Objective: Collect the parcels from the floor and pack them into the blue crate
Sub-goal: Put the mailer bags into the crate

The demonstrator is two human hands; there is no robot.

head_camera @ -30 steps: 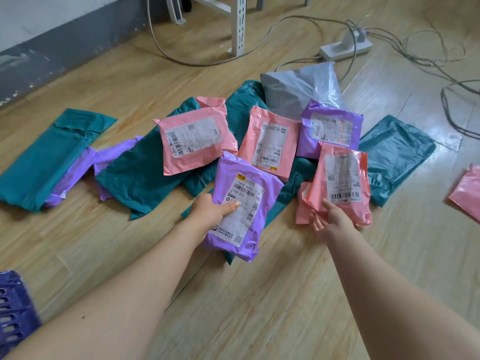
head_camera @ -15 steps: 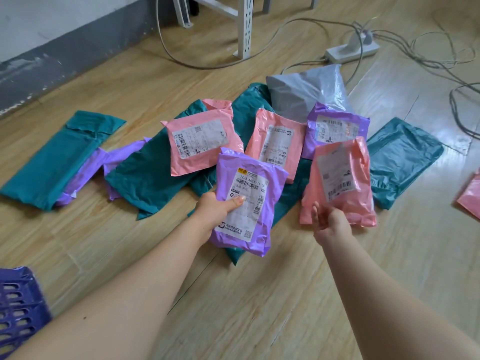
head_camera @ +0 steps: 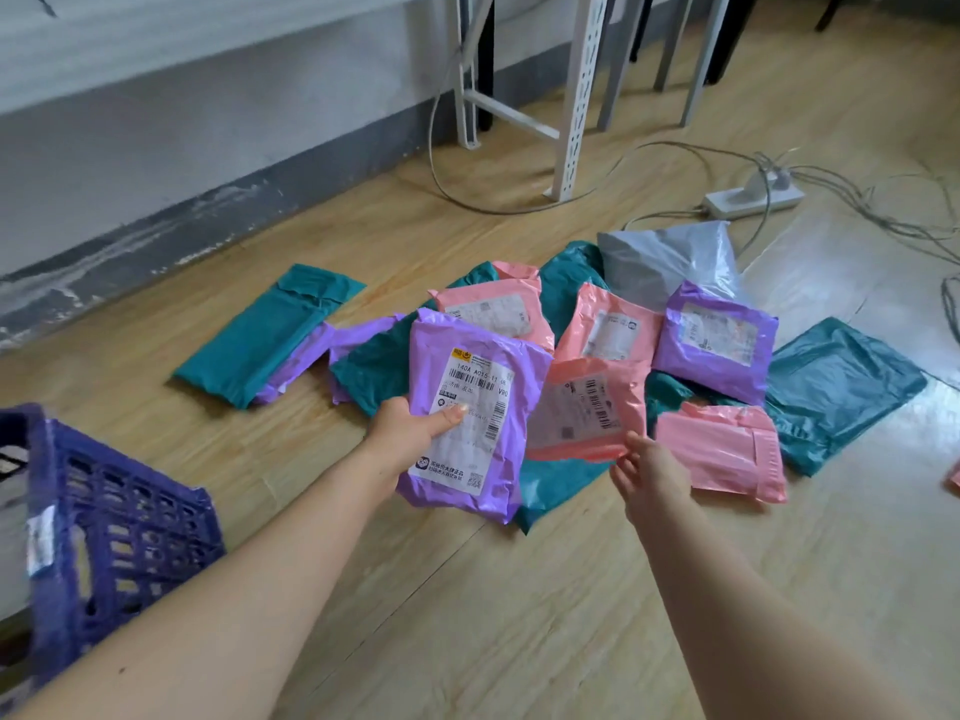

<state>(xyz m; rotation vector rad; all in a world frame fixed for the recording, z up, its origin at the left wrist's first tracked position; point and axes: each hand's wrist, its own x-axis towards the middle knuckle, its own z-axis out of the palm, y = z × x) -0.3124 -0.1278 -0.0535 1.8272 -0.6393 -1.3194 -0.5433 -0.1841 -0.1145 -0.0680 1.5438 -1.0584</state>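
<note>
As L grip point(head_camera: 410, 436) clasps purple parcel point(head_camera: 470, 376), R grip point(head_camera: 652, 478) pinches pink parcel point(head_camera: 584, 407) btm.

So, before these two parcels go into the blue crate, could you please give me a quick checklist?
1. Left hand grips the purple parcel, thumb on its label: ok.
2. Right hand pinches the pink parcel by its bottom edge only; firm hold: cannot tell.
3. Blue crate close by on the left: ok.
4. Room inside the crate: cannot tell, its inside is mostly out of frame.
5. Floor between hands and crate free of parcels: ok.
6. Power strip lies far beyond the parcels, off the route: ok.
</note>
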